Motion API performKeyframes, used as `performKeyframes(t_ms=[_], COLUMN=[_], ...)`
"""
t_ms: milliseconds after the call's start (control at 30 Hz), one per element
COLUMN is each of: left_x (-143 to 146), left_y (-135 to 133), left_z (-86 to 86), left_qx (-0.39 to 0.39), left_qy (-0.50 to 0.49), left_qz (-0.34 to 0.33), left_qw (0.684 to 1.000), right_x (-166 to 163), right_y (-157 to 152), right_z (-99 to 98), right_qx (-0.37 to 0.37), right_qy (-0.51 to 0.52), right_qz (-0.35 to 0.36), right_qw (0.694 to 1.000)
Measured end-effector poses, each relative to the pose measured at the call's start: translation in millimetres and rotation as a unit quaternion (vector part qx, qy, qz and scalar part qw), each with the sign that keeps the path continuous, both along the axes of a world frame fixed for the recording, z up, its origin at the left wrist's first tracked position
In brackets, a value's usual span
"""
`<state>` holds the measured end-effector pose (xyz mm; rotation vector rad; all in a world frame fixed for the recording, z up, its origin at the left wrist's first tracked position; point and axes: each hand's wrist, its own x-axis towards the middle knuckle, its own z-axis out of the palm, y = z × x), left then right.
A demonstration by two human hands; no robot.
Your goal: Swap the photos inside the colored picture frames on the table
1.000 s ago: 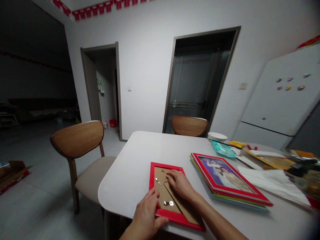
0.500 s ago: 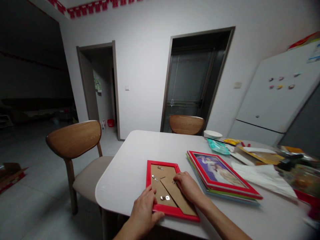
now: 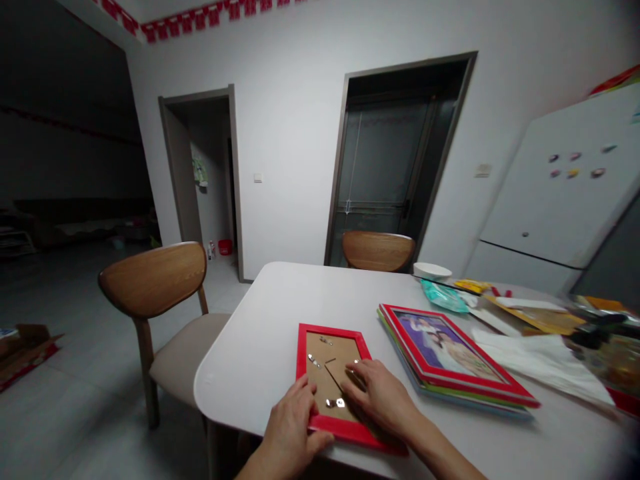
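Observation:
A red picture frame (image 3: 345, 430) lies face down on the white table, its brown backing board (image 3: 320, 387) upward with small metal clips on it. My left hand (image 3: 295, 417) grips the frame's lower left corner, fingers on the side edge and thumb along the near edge. My right hand (image 3: 383, 397) is bent over the right part of the backing, its fingers closed at the brown stand flap, which the hand mostly covers. To the right rests a stack of frames (image 3: 455, 353), a red one with a photo on top.
Beyond the stack are a white cloth or paper (image 3: 540, 357), a teal packet (image 3: 444, 295), a white bowl (image 3: 432, 271) and a yellow envelope (image 3: 540, 315). Wooden chairs stand at the left (image 3: 155, 280) and far side (image 3: 377, 251) of the table (image 3: 250, 347).
My right hand has moved down and slightly left over the backing, covering more of the stand flap. My left hand keeps its hold on the frame. The view has shifted slightly.

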<state>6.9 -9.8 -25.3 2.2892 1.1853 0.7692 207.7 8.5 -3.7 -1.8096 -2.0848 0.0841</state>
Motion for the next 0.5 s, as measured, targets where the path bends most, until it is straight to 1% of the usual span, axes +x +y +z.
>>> performKeyframes(t_ms=[100,200,267,400,500], left_x=[0.5,1.0,1.4,4.0,6.2], left_y=[0.0,0.2,0.2,2.2,9.3], left_z=[0.5,0.0,0.7,8.8,16.9], left_qx=[-0.006,-0.012,-0.021,-0.056,-0.097], left_qy=[-0.001,-0.020,-0.040,-0.101,-0.189], left_qz=[-0.003,0.003,0.013,0.033,0.042], left_qw=[1.000,1.000,0.999,0.993,0.976], right_x=[-7.3,-9.9,-9.3,-7.7,-12.5], right_y=[-7.0,-4.6,-1.5,0.2,-2.6], right_z=[-2.2,-4.5,-2.7,11.6,26.5], right_qx=[-0.021,-0.021,-0.024,-0.021,0.001], right_qy=[0.011,0.040,0.057,0.061,0.069], right_qz=[0.001,-0.013,-0.022,-0.025,-0.025], right_qw=[1.000,0.999,0.998,0.998,0.997])
